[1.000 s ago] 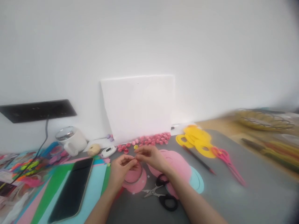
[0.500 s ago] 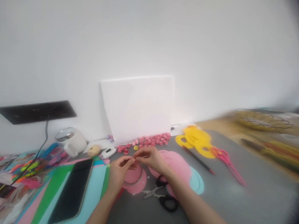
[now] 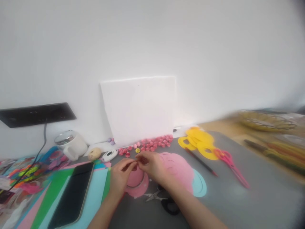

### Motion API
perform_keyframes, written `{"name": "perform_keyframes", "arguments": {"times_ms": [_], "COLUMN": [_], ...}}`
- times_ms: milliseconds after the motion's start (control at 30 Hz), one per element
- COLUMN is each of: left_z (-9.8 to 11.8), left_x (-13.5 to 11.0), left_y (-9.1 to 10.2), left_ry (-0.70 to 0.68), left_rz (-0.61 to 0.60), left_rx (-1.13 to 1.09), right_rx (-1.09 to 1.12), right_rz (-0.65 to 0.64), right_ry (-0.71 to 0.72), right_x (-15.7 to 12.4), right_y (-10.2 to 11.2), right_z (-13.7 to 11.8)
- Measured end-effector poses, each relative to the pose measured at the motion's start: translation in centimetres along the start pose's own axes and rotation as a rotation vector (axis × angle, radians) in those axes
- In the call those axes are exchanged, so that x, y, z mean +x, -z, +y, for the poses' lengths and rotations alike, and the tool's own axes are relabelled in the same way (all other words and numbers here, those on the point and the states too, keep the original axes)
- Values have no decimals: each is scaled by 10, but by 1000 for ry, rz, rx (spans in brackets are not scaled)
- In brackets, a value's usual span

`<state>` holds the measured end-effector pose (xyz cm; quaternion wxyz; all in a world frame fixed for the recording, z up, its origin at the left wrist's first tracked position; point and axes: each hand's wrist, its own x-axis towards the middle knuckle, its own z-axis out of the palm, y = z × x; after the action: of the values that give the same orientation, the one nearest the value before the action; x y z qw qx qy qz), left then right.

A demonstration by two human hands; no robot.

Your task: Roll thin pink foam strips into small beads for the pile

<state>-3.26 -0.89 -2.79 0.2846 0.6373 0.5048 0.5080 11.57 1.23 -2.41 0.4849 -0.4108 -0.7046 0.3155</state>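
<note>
My left hand [image 3: 118, 178] and my right hand [image 3: 152, 167] meet fingertip to fingertip, both pinched closed. What they hold between them is too small and blurred to make out. Below the fingers lie round pink paper pieces [image 3: 137, 192] with a circular outline on top. Black-handled scissors [image 3: 169, 206] rest beside them, partly covered by my right forearm. Just beyond the hands, rows of small rolled pink paper pieces [image 3: 156, 143] sit with one yellow roll [image 3: 137, 150]. Right of my right hand, pink paper shapes [image 3: 179, 168] overlap light blue paper [image 3: 199, 184].
A white board [image 3: 140, 111] leans on the wall. To the left are a phone [image 3: 71, 194] on coloured sheets [image 3: 45, 203], a white mug [image 3: 73, 146] and a white oval device [image 3: 110, 155]. Rightward lie yellow cutouts [image 3: 200, 138], a pencil [image 3: 202, 163] and pink scissors [image 3: 234, 170].
My right hand has turned slightly and its fingers have curled in closer to the left fingertips. My right forearm now covers more of the black scissors. The view has shifted slightly.
</note>
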Motion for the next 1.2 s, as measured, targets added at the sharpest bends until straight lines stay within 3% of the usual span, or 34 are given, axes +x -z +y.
{"name": "perform_keyframes", "arguments": {"times_ms": [200, 300, 633, 867, 1000, 1200], "left_z": [12, 13, 16, 10, 7, 5], "left_x": [3, 4, 2, 4, 4, 3], "left_y": [0, -1, 0, 0, 0, 0], "left_ry": [270, 330, 257, 288, 312, 322], "left_rz": [62, 78, 60, 72, 57, -13], "left_rx": [-197, -269, -206, -231, -301, -422], "right_rx": [205, 260, 314, 300, 195, 136], "right_rz": [4, -20, 12, -77, -38, 69], "right_ry": [-136, -171, -180, -79, 24, 55], "right_x": [0, 0, 1, 0, -1, 0], "right_y": [-1, -2, 0, 3, 1, 1], "right_z": [4, 6, 2, -5, -6, -6]}}
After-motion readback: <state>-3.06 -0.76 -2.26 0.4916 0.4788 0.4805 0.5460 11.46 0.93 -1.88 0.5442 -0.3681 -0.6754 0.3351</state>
